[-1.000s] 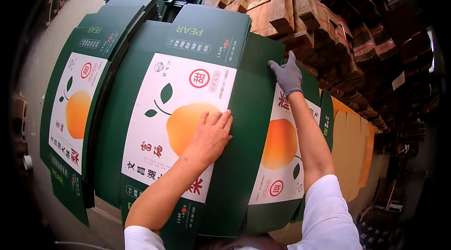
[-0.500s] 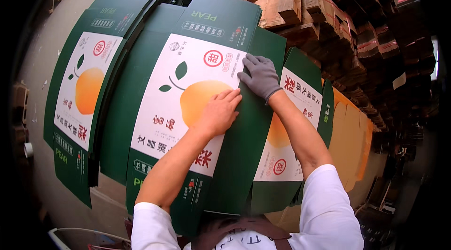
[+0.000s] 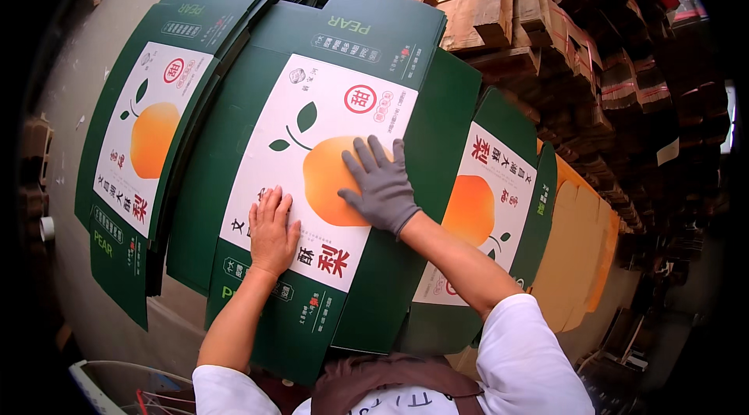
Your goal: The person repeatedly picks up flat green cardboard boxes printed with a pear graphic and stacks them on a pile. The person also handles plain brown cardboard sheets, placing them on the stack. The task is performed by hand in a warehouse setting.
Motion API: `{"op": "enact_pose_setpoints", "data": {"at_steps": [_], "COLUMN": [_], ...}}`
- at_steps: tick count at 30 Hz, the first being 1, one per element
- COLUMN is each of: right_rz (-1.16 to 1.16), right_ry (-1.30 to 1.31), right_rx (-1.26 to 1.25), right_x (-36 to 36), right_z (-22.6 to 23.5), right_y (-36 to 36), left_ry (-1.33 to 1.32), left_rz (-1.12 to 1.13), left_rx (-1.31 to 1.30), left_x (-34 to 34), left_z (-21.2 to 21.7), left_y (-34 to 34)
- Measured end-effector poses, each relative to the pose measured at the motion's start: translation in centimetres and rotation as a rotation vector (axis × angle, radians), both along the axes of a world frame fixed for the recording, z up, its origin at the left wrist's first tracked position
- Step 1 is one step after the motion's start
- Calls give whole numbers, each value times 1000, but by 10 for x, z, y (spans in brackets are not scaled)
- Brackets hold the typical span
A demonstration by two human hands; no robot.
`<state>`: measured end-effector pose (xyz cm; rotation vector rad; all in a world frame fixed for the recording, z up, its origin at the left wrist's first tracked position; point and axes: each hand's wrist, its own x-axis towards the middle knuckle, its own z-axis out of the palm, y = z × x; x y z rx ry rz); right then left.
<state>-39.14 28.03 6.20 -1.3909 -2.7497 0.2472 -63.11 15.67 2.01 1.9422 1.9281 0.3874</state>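
Observation:
A flattened green cardboard box [image 3: 437,95] with a white panel and a printed pear lies before me. My bare left hand [image 3: 273,232] rests on the lower left of that white panel, fingers stretched out. In a grey glove, my right hand [image 3: 382,185] lies flat over the right side of the printed pear, its fingers spread. Neither hand grips anything. Under and to the right, another green printed box sheet [image 3: 472,208] shows part of its pear.
A stack of like green box sheets [image 3: 156,138] stands to the left. Wooden pallets [image 3: 460,5] and piles of flat brown cardboard [image 3: 581,52] fill the back right. Plain tan cardboard [image 3: 577,243] lies at the right. A small white roll [image 3: 47,228] is at the far left.
My left hand has slid left and toward me, from the pear to the panel's lower left. My right hand has come down from the panel's right edge onto the pear.

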Motion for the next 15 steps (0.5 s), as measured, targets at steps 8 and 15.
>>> {"op": "enact_pose_setpoints", "data": {"at_steps": [8, 15], "right_rz": [-163, -353], "right_ry": [-42, -59], "right_rx": [158, 313], "right_x": [18, 25], "right_z": [-24, -42], "right_y": [138, 190], "left_ry": [56, 57], "left_rz": [-20, -5], "left_rx": [31, 84], "left_x": [-4, -3], "left_z": [-5, -10], "left_y": [-5, -4]}}
